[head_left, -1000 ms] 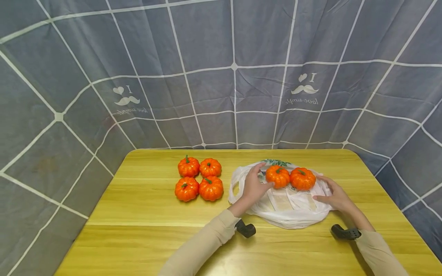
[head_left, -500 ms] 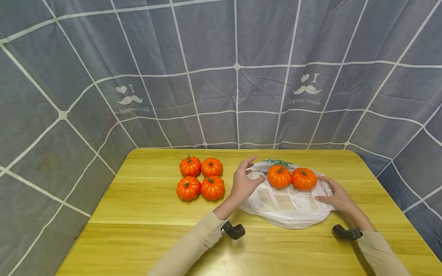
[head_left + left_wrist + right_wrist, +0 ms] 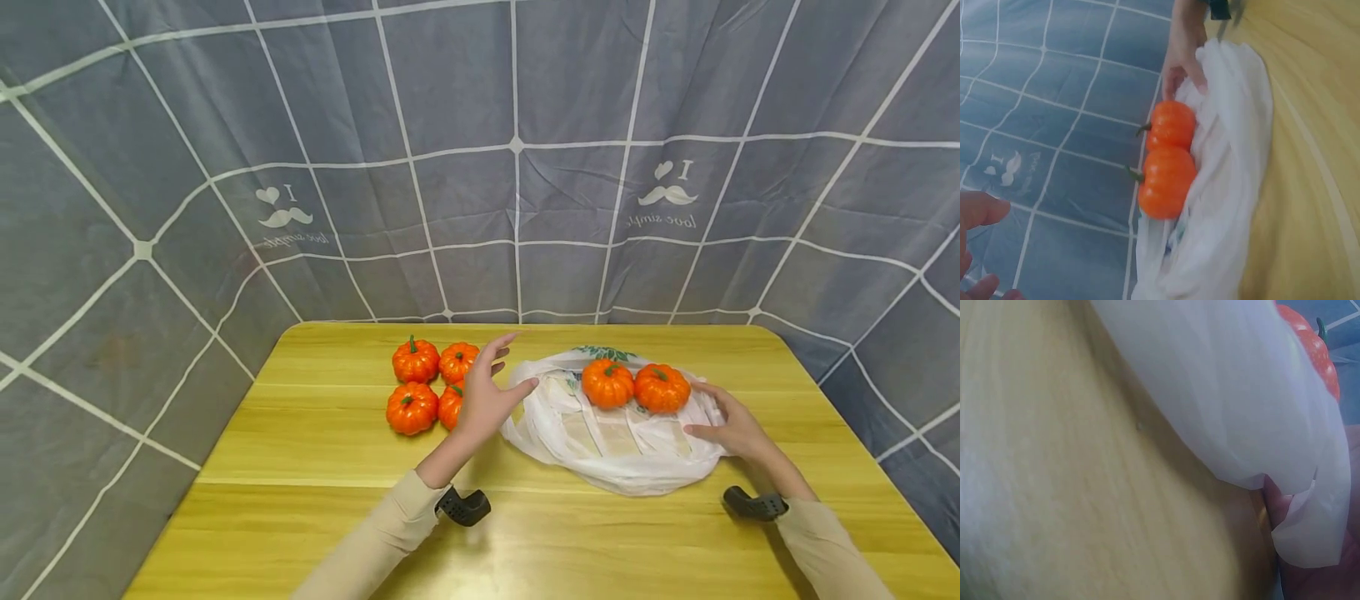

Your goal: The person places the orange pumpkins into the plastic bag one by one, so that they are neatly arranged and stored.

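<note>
While the right grip (image 3: 738, 427) touches the bag (image 3: 633, 473) bearing two pumpkins (image 3: 608, 384), hold unclear, the left grip (image 3: 483, 404) hangs spread, empty, near four loose pumpkins (image 3: 412, 408); likely fetching another, it should next close round one.

Mirror-written lettering is showing on the grey curtain (image 3: 465, 200) behind the counter (image 3: 247, 500).
Above the counter's far edge, a left print (image 3: 285, 218) and a right print (image 3: 667, 196) are each displaying a reversed "I", a heart and a moustache, with "love simple" running backwards underneath; on the counter, the white bag (image 3: 615, 473) is bearing a green leaf print (image 3: 602, 353), its smaller marks blurring past reading.
</note>
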A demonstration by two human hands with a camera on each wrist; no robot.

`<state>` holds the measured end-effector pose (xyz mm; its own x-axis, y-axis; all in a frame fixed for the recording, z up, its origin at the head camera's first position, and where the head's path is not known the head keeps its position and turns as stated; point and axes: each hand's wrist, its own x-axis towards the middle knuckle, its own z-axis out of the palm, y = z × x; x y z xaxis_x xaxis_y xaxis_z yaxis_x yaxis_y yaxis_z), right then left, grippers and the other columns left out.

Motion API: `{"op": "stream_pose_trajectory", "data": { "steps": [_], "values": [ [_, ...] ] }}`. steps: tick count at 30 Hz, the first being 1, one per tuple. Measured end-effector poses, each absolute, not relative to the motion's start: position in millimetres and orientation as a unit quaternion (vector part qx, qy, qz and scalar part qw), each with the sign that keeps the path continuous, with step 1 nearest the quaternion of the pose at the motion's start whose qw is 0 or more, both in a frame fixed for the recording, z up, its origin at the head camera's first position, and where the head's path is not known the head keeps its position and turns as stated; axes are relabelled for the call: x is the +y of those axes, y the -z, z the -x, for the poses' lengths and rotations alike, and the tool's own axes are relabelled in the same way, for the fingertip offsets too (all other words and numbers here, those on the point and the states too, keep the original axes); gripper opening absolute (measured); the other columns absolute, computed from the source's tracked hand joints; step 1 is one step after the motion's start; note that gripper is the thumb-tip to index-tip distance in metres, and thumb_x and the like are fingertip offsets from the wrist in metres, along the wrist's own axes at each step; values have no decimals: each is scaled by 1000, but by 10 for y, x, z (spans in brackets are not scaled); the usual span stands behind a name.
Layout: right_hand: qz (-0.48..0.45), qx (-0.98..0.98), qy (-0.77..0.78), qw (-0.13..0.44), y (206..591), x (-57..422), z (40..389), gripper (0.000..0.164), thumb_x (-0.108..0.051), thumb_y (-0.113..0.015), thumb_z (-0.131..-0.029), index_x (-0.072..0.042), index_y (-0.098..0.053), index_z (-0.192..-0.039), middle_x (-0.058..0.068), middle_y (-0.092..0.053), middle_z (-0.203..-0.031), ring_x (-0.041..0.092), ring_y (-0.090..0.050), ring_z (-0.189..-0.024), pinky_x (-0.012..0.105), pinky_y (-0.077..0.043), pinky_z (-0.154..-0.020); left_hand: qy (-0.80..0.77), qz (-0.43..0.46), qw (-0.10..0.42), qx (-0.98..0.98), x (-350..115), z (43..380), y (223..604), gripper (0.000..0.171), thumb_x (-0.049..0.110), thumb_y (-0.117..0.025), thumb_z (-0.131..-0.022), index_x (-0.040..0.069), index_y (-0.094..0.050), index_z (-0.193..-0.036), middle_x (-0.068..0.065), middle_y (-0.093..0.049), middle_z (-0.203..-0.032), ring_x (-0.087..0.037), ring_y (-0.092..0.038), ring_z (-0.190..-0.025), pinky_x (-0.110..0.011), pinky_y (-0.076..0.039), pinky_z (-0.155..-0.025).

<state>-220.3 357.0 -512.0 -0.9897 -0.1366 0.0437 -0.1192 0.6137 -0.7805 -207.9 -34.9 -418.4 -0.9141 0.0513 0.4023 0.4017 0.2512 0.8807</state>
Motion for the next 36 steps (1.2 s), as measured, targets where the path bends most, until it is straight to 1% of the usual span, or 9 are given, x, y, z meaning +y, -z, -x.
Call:
{"op": "stream_pose_trajectory", "data": {
  "steps": [3, 6, 10, 16, 19, 23, 25, 29, 36],
  "values": [
    [73, 899, 432, 6, 5113, 3569, 2202, 80, -9, -76, -78, 11, -31, -141, 41, -27, -143, 60, -23, -131, 72, -21, -103, 585, 144, 161, -781, -480, 2049, 4199, 61, 6, -76, -78, 11, -53, -133, -11, -55, -133, -30, -52, -121, -47, -44, -103],
    [70, 900, 431, 10, 5109, 3563, 2195, 81, -11, -77, -78, 10, -31, -142, 41, -27, -144, 60, -23, -131, 72, -22, -103, 579, 141, 191, -780, -612, 2011, 4222, 59, 5, -77, -77, 14, -56, -131, -10, -58, -128, -27, -53, -118, -47, -45, -101],
    [69, 902, 427, 15, 5111, 3569, 2195, 82, -12, -77, -78, 10, -30, -142, 41, -27, -144, 60, -23, -131, 72, -22, -102, 581, 136, 238, -767, -785, 1976, 4245, 57, 2, -79, -74, 10, -59, -127, -11, -62, -122, -26, -56, -113, -48, -46, -97],
    [79, 908, 412, 6, 5119, 3604, 2223, 80, -12, -77, -78, 10, -33, -140, 41, -28, -143, 61, -23, -131, 73, -22, -101, 565, 128, 265, -771, -1055, 1961, 4243, 56, 5, -80, -74, 8, -59, -126, -10, -60, -123, -21, -55, -112, -39, -47, -94],
    [77, 908, 412, 13, 5110, 3599, 2226, 81, -13, -77, -78, 10, -32, -141, 41, -27, -144, 61, -22, -131, 73, -21, -102, 544, 122, 274, -784, -1161, 1896, 4192, 55, 2, -79, -74, 4, -58, -125, -13, -60, -123, -24, -55, -111, -36, -46, -93],
    [75, 907, 415, 18, 5103, 3574, 2218, 81, -13, -77, -78, 10, -31, -142, 41, -26, -145, 61, -22, -131, 73, -21, -102, 535, 102, 268, -795, -1304, 1845, 4201, 54, -4, -78, -72, 0, -59, -122, -21, -59, -122, -34, -51, -114, -41, -41, -95],
    [76, 905, 417, 16, 5106, 3569, 2218, 81, -13, -77, -78, 10, -31, -142, 41, -26, -145, 61, -22, -131, 73, -20, -102, 540, 91, 259, -796, -1402, 1881, 4289, 53, -4, -78, -73, 1, -60, -122, -21, -58, -121, -34, -50, -114, -42, -39, -95],
    [76, 905, 417, 14, 5115, 3570, 2217, 81, -12, -77, -78, 10, -31, -141, 41, -26, -144, 61, -21, -131, 74, -20, -102, 542, 67, 240, -803, -1601, 1975, 4469, 53, 3, -80, -74, 5, -60, -123, -18, -58, -124, -31, -48, -115, -42, -38, -95],
    [70, 907, 415, 17, 5116, 3577, 2216, 82, -14, -77, -78, 10, -31, -142, 40, -25, -145, 60, -22, -131, 73, -21, -102, 553, 39, 168, -815, -1873, 2036, 4591, 64, 11, -79, -78, 1, -50, -133, -19, -50, -137, -37, -42, -124, -51, -35, -103]
  ]
}}
